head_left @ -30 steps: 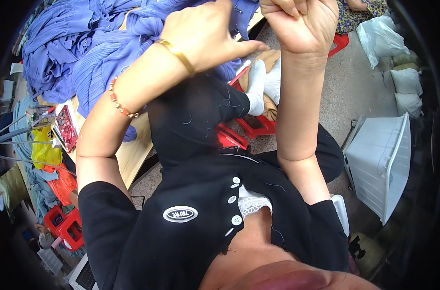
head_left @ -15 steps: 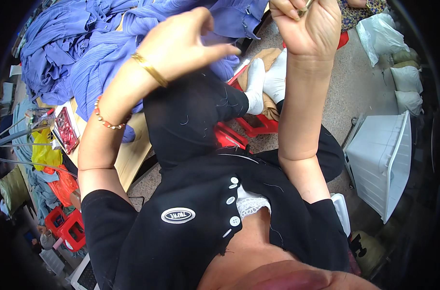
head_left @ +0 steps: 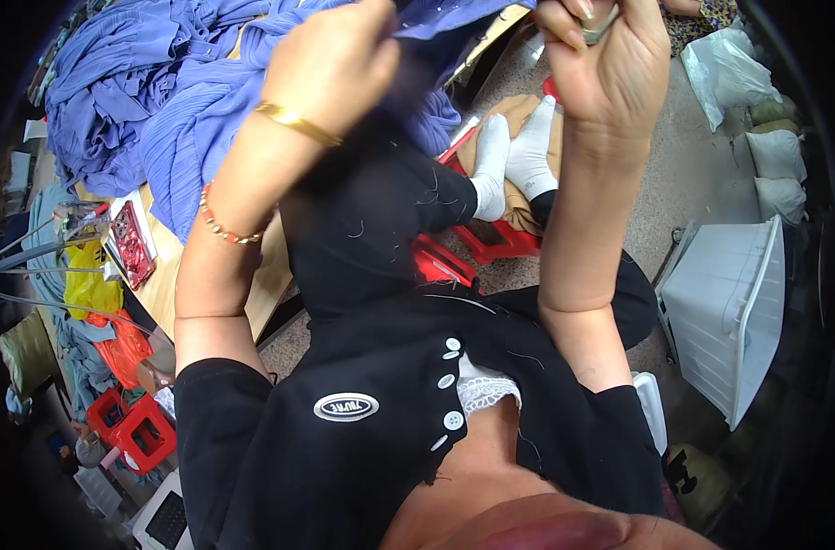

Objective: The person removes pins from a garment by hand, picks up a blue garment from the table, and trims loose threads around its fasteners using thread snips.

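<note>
My left hand (head_left: 330,60), with a gold bangle and a beaded bracelet on its arm, is closed at the top edge over the cloth. A violet-blue garment (head_left: 454,16) stretches from its fingers toward the right; the fingertips are partly hidden and blurred. Raised palm up at the upper right, my right hand (head_left: 615,78) has its fingers curled round a small, shiny metal tool (head_left: 601,26), mostly hidden, so its kind does not show. A big heap of violet-blue garments (head_left: 115,101) lies on the wooden table beside my left arm.
A red patterned phone case (head_left: 131,246) lies on the wooden table (head_left: 269,275). Red stools (head_left: 145,435) stand at the lower left. Below the table are feet in white socks (head_left: 530,156). On the right are a white plastic bin (head_left: 725,312) and several white sacks (head_left: 775,151).
My left hand has moved up and right; its spread fingers have closed on the cloth. My right hand has shifted slightly right and down, still curled round the metal tool.
</note>
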A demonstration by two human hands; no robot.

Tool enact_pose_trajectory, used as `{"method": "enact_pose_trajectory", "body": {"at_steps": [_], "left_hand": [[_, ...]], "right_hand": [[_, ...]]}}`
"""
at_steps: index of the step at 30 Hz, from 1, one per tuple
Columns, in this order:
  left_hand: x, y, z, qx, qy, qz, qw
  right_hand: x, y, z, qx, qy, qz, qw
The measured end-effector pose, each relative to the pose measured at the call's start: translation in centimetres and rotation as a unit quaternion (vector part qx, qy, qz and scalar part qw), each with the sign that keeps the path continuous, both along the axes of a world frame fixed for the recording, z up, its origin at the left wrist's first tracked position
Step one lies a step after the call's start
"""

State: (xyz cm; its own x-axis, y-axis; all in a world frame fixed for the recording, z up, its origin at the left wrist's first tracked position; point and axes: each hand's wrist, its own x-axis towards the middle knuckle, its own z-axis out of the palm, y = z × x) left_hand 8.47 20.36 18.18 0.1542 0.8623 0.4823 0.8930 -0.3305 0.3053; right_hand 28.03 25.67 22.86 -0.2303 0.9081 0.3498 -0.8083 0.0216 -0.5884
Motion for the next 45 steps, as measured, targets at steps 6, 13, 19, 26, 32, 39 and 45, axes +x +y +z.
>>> {"method": "enact_pose_trajectory", "body": {"at_steps": [6,13,19,26,32,39,45], "left_hand": [[-3.5,-3.7,4.5,-0.001,-0.202,0.079,0.976],[-5.5,-11.4,2.4,0.234,0.170,-0.041,0.956],[-4.8,-14.6,-4.8,0.082,0.042,-0.072,0.993],[-5.3,-15.5,-8.0,0.077,-0.140,-0.027,0.987],[-5.0,-15.3,-9.0,0.100,-0.312,0.088,0.941],[-4.5,-13.7,-7.8,0.054,-0.218,0.015,0.974],[-5.1,-13.0,-9.4,0.139,-0.175,-0.013,0.975]], "right_hand": [[3.6,1.0,-1.7,0.080,-0.279,-0.172,0.941],[6.7,-1.6,-4.0,0.212,-0.535,0.051,0.817],[6.9,-3.1,-13.2,0.074,-0.540,0.246,0.801],[6.0,-4.3,-14.5,0.157,-0.570,0.159,0.791],[5.3,-5.3,-12.8,0.069,-0.574,0.113,0.808],[3.6,-5.9,-12.6,0.070,-0.525,0.036,0.847],[1.2,-6.6,-12.0,0.168,-0.489,0.010,0.856]]}}
